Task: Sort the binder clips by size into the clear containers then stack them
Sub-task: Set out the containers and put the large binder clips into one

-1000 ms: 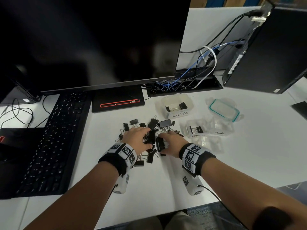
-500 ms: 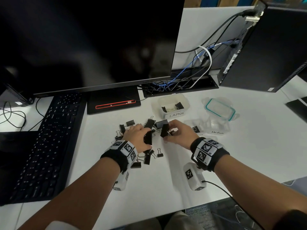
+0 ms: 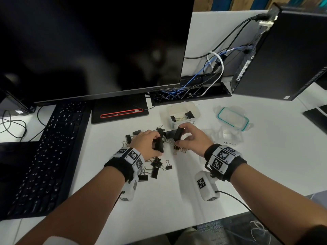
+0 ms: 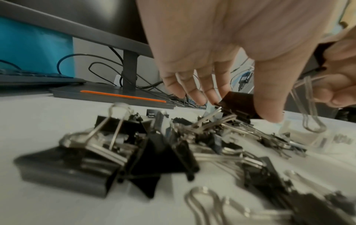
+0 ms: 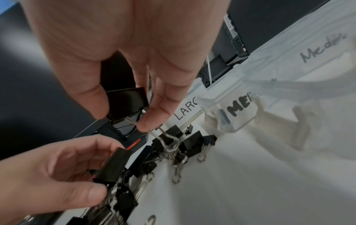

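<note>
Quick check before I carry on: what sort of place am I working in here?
Most likely an office desk or computer workstation: a large dark monitor stands over a black keyboard, a desktop computer tower sits to the right, and a bundle of cables runs behind the white desk.

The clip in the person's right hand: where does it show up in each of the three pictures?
Head view: the clip is just above centre, pinched by the right hand, in front of the tub labelled LARGE.
Left wrist view: only its wire handle shows, at the right edge.
Right wrist view: clip at centre, between thumb and fingers.
Shared landmark: the monitor stand's orange stripe.
</note>
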